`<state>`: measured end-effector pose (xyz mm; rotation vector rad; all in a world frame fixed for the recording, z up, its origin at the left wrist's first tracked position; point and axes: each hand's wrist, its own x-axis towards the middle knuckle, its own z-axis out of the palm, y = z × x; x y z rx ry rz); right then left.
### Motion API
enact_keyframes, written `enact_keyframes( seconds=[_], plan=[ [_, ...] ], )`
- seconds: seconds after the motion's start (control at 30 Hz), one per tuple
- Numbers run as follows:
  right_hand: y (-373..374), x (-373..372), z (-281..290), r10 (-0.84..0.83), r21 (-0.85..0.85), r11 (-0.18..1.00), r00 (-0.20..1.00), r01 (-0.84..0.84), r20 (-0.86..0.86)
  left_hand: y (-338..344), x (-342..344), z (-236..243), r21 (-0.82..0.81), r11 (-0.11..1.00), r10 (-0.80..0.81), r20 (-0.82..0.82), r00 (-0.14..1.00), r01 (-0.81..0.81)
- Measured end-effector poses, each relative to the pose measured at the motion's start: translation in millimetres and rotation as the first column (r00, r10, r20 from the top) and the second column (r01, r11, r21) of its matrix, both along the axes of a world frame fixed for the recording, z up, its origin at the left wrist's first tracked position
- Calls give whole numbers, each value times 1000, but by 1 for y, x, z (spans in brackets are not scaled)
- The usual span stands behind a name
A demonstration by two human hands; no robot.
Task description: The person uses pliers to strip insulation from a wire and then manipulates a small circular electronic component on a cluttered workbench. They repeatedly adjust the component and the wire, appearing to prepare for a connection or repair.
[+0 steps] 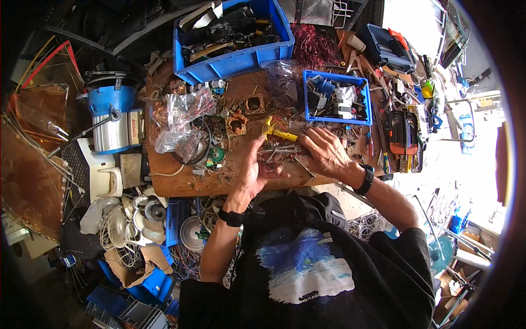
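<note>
A small yellow hammer (284,135) is gripped by its handle in my right hand (327,149), its head pointing left. My left hand (253,171) is open and holds nothing that I can see, its fingers apart; the fingertips are close to the hammer's head, and whether they touch it I cannot tell. Just below the hammer, metal pliers (286,149) lie on the wooden table (219,183). Beyond my left hand sit a square motor part with a burnt-looking copper core (236,125) and a similar square part (253,103). A green round part (217,154) lies farther left.
A large blue crate (233,64) of parts stands at the back, with a smaller blue tray (337,119) to its right. Plastic bags (183,112) and a blue-and-silver machine (116,129) are at left. A hex key set (402,134) lies at right.
</note>
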<state>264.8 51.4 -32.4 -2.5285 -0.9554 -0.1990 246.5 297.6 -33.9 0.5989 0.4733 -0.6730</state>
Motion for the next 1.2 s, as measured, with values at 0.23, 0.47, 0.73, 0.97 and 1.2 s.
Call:
enact_keyframes(
  seconds=[0.23, 0.47, 0.73, 0.97, 1.2],
  plan=[
    [9, -15, 6, -31, 45, 998, 996, 36, -89, -1, -10, 7, 21, 996, 92, -63, 994, -91],
    [16, -20, 4, -101, -28, 995, 995, 101, -17, 14, -14, -10, -60, 992, 108, -50, 993, -111],
    [9, -14, -7, -86, -89, 992, 996, 88, 25, 14, -19, -16, -126, 981, 137, -86, 987, -147],
    [12, -10, 0, -66, -65, 995, 996, 71, 66, 14, -18, -19, -59, 988, 135, -134, 982, -143],
    [13, -3, -4, -49, -105, 993, 994, 59, 96, 13, -22, -30, -109, 982, 134, -149, 980, -151]
  ],
)
